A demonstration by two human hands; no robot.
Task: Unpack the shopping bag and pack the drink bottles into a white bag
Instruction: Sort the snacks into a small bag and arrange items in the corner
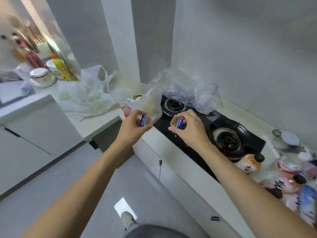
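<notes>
While we unpack: two packs up, one per hand.
Left hand (133,124): pinches pack (145,120).
Right hand (190,129): pinches second pack (176,122) — bottles (252,164) lie to its right, nearer it.

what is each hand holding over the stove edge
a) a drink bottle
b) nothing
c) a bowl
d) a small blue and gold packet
d: the left hand pinches one small blue and gold packet, and the right hand pinches another packet by the stove.
</notes>
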